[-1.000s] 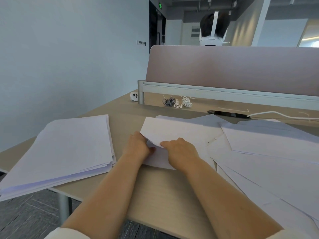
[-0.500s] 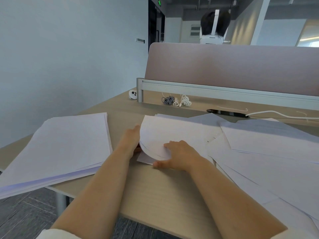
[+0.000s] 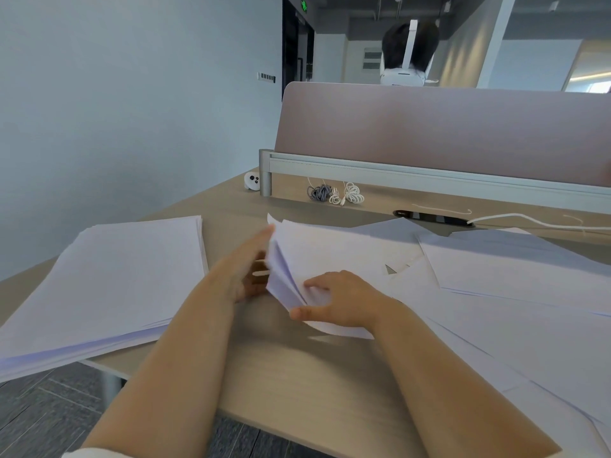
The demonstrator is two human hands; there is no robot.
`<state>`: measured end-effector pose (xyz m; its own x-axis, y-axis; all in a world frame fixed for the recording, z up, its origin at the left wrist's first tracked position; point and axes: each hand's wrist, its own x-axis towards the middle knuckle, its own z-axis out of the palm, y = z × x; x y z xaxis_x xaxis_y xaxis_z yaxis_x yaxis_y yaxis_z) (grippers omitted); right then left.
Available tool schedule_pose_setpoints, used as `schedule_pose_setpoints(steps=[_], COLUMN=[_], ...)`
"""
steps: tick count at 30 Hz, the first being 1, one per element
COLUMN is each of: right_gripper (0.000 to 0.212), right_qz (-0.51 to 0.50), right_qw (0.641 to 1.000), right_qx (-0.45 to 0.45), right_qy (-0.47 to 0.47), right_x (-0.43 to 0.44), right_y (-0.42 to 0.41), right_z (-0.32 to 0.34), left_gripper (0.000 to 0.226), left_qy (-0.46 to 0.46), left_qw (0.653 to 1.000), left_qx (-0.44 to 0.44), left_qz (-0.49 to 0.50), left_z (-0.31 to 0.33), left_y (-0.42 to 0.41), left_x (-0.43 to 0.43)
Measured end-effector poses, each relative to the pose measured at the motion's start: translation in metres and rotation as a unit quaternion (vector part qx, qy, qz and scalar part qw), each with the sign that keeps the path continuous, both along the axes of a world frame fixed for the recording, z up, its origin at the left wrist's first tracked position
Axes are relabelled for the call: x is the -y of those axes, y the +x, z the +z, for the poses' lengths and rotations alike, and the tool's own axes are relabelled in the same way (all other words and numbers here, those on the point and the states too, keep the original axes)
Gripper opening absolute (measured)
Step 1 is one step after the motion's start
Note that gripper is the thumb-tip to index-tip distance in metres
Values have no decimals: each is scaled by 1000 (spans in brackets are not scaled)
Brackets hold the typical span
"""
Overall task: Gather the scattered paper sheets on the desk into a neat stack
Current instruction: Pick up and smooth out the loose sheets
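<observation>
The bundle [image 3: 317, 256] looks light and floppy, its slick sheets fanning apart at the near corner, so it is probably best pinched at an edge. The right hand [image 3: 344, 302] pinches that corner, thumb beneath. The left hand [image 3: 243, 271], fingers straight, presses the bundle's left edge. The stack [image 3: 115, 276] lies left of it on the worktop [image 3: 314, 375]. Loose sheets [image 3: 496, 325] spread right of the right hand.

A light wooden desk [image 3: 307, 375] carries everything. Left of the left hand [image 3: 243, 272] lies a squared stack of paper [image 3: 125, 276], its near corner overhanging the desk edge. Scattered sheets [image 3: 496, 309] overlap from between the hands out past the right hand [image 3: 344, 302]. Beyond the hands, coiled cables [image 3: 334, 193] lie by the foot of a divider [image 3: 429, 173]. A small white device [image 3: 252, 181] sits beyond and left, and a white cord [image 3: 529, 221] beyond and right.
</observation>
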<state>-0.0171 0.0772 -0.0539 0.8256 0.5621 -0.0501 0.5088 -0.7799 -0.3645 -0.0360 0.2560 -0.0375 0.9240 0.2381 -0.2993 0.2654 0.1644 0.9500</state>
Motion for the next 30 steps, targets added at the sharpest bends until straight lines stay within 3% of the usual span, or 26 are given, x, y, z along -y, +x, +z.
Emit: schedule_pose_setpoints(steps=[2, 4, 10, 13, 15, 18, 23, 27, 30], right_gripper=[70, 59, 39, 56, 74, 84, 85, 51, 37], right_qz=[-7, -11, -32, -117, -200, -263, -282, -297, -292], right_qw=[999, 995, 982, 974, 951, 889, 777, 740, 742], right_qx=[-22, -40, -41, 32, 46, -21, -205, -244, -246], right_qy=[49, 94, 180, 190, 230, 374, 524, 552, 551], right_x=[2, 4, 7, 13, 19, 27, 38, 47, 50], right_y=[2, 3, 4, 12, 17, 21, 31, 34, 34], right_z=[0, 1, -3, -5, -2, 3, 9, 9, 10], left_gripper=[72, 67, 27, 26, 21, 28, 27, 50, 21], left_qy=[-83, -91, 172, 171, 105, -2, -60, 46, 179], left_qw=[996, 996, 984, 984, 985, 974, 967, 989, 978], left_qx=[-3, 16, -39, 26, 116, 209, 229, 143, 94], left_qz=[-17, -18, -7, -37, -68, -89, -91, -9, 49], left_z=[3, 2, -4, -3, 3, 9, 11, 0, -6], left_y=[-2, -2, -1, -4, -10, -16, -16, 0, 8], left_x=[-4, -6, -4, -2, -1, -1, 1, -3, -1])
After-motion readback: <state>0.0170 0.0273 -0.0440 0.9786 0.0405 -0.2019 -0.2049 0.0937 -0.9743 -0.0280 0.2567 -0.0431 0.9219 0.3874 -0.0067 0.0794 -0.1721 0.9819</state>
